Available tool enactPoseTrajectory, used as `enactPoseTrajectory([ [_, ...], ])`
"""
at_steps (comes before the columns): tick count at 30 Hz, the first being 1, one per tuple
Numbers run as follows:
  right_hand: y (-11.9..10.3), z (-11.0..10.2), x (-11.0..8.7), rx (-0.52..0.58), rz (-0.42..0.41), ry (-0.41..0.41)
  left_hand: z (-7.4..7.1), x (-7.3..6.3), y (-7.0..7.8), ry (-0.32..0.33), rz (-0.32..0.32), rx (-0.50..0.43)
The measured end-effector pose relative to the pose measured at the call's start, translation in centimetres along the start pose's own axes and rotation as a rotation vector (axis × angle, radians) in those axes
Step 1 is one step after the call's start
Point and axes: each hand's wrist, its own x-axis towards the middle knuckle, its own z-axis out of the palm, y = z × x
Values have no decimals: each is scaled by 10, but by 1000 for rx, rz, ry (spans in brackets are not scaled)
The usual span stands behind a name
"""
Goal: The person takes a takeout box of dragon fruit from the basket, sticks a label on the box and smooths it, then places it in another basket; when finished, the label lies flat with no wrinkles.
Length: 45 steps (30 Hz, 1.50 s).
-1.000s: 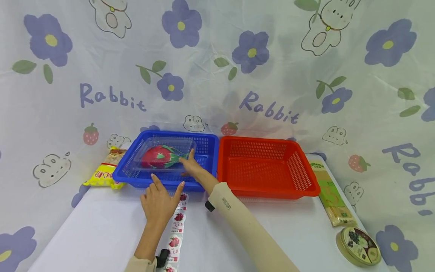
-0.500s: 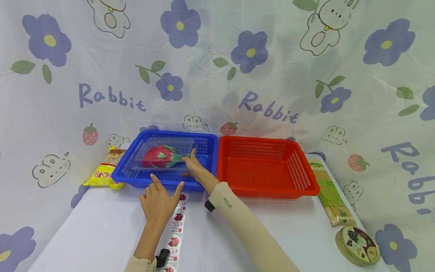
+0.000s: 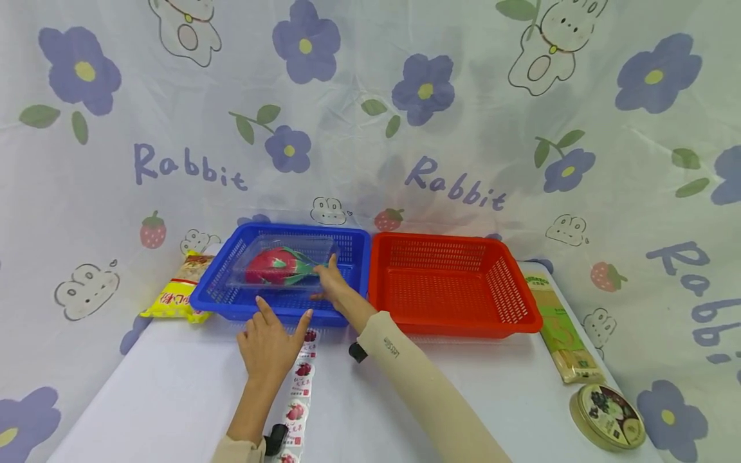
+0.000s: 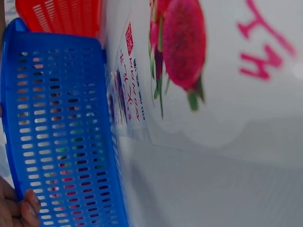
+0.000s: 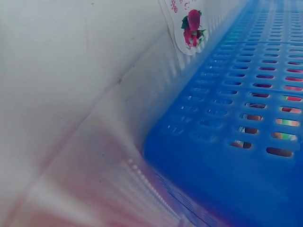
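Note:
A pink dragon fruit with green leaf tips lies in a clear plastic box inside the blue basket. My right hand reaches over the basket's front rim and grips the box at its right end. In front of the basket, my left hand has its thumb and index finger spread, the index fingertip right at the rim. The left wrist view shows some left fingers against the basket's slotted wall. Below the left hand runs a strip of dragon fruit stickers along the table.
A red basket stands against the blue one on its right. Beyond it are a green noodle packet and a round tin. A yellow bag leans at the blue basket's left. A printed curtain hangs behind.
My right hand and the box with the dragon fruit have shifted slightly to the right inside the blue basket. My left hand has stayed in place.

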Motion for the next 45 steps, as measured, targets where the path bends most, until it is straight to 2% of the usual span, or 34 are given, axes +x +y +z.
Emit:
enactPoseTrajectory([
  [20,-2,-7,-11,63,-23,26,-1,0,1,-21,-4,-1],
  [30,-10,-13,-15,79,-41,9,0,-1,0,-8,-1,-6],
  [38,-14,-18,-20,113,-59,-15,-2,-1,1,-24,-11,-3],
  [45,-18,-22,-27,121,-66,-3,-2,0,2,-25,-15,6],
])
